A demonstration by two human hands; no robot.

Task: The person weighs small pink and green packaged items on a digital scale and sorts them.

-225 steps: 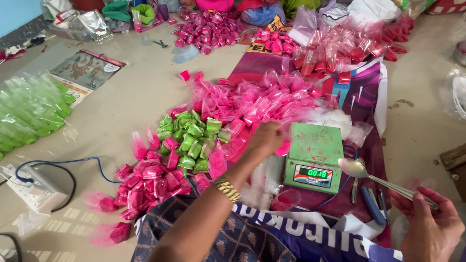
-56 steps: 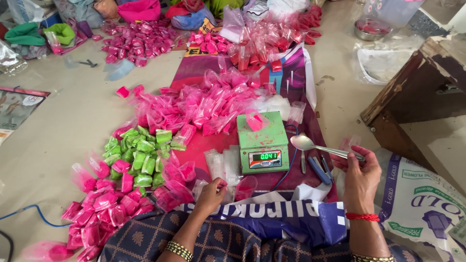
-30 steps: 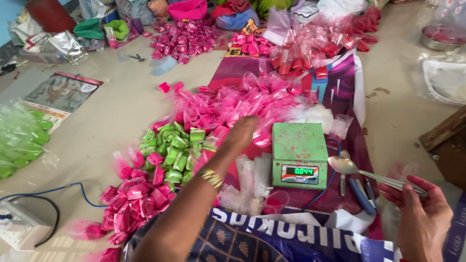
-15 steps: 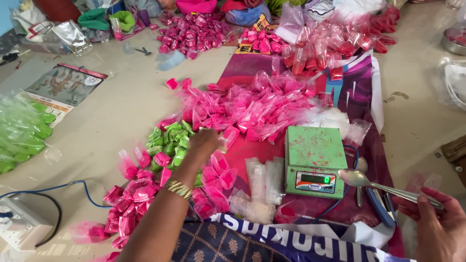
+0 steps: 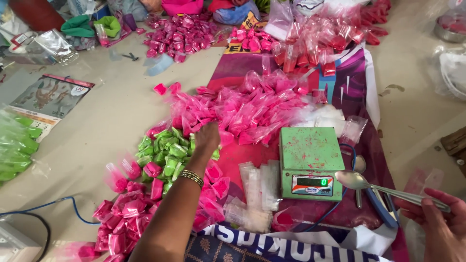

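floor (image 5: 97, 121) | printed banner (image 5: 354, 82) | pink packets (image 5: 247, 106) | green packets (image 5: 162, 153) | scale (image 5: 307, 155)

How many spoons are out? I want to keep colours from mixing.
2, perhaps more hidden under the packets. One spoon is held by the right hand, its bowl beside the scale. A second spoon lies on the cloth just behind it.

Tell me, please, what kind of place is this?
Probably a small floor-level packing workshop for coloured powder: piles of filled pink packets, a green digital scale, and empty clear pouches laid on the floor. The right hand holds a metal spoon.
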